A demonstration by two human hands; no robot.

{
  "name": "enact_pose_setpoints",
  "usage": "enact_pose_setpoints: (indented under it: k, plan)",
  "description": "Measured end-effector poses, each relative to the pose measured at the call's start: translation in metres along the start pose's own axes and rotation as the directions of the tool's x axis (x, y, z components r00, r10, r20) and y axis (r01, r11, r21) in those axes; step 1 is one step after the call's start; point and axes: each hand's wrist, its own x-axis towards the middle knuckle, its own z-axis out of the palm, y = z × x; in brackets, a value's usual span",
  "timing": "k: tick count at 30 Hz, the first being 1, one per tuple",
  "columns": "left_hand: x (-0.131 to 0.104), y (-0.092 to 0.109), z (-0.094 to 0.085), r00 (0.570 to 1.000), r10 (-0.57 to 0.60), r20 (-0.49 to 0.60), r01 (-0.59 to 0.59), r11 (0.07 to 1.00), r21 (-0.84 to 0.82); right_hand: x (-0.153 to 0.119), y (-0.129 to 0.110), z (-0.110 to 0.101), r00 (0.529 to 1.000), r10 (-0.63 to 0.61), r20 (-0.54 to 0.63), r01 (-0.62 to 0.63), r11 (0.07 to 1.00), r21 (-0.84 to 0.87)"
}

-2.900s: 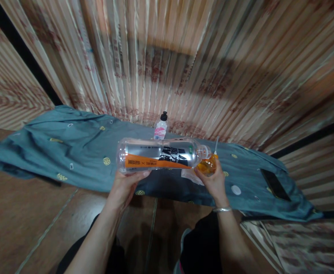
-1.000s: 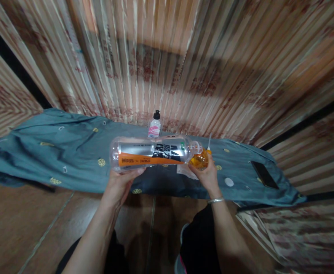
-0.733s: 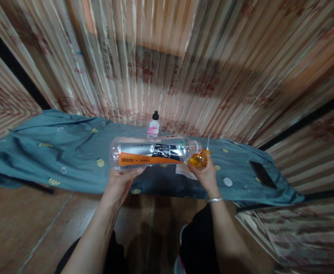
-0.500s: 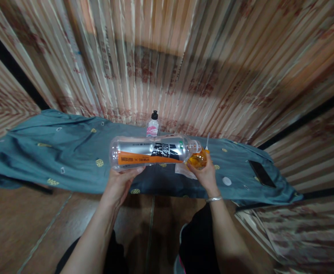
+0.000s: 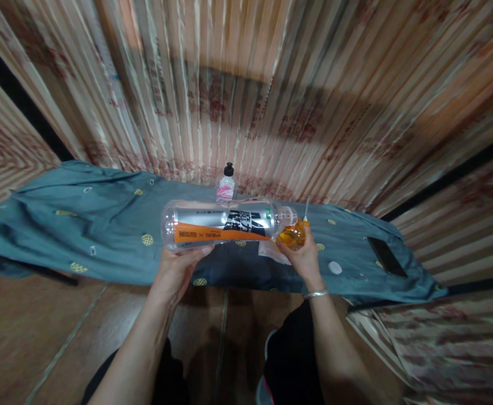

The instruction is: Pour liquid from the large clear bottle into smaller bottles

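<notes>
My left hand (image 5: 182, 264) is closed around the lower end of a clear plastic drink bottle (image 5: 221, 222) with a silver, orange and black label. The bottle lies nearly level, its uncapped neck pointing right. My right hand (image 5: 303, 250) grips a small bottle of amber liquid (image 5: 292, 233) right at that neck; I cannot tell whether the two mouths touch. A thin pale spout or tube rises from an orange cap (image 5: 306, 224) at my right fingers. Below the small bottle, a white paper or tissue (image 5: 274, 252) lies partly hidden.
A small clear bottle with a black cap (image 5: 226, 184) stands behind the drink bottle. On the teal patterned cloth (image 5: 115, 225) lie a white round cap (image 5: 335, 268) and a black phone (image 5: 386, 257) at right. Stacked cardboard (image 5: 238, 101) rises close behind.
Both hands and bottles hold almost the same place. The drink bottle has rolled slightly, so its label lettering sits a little differently.
</notes>
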Motion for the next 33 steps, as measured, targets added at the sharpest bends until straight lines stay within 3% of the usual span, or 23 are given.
enact_pose_setpoints:
  k: [33]
  plan:
    - [0.0013,0.0018,0.0003,0.999,-0.013,-0.03,0.012,1.0,-0.016,0.0002,0.0007,0.0005,1.0,0.018,0.008,-0.019,0.999,0.031]
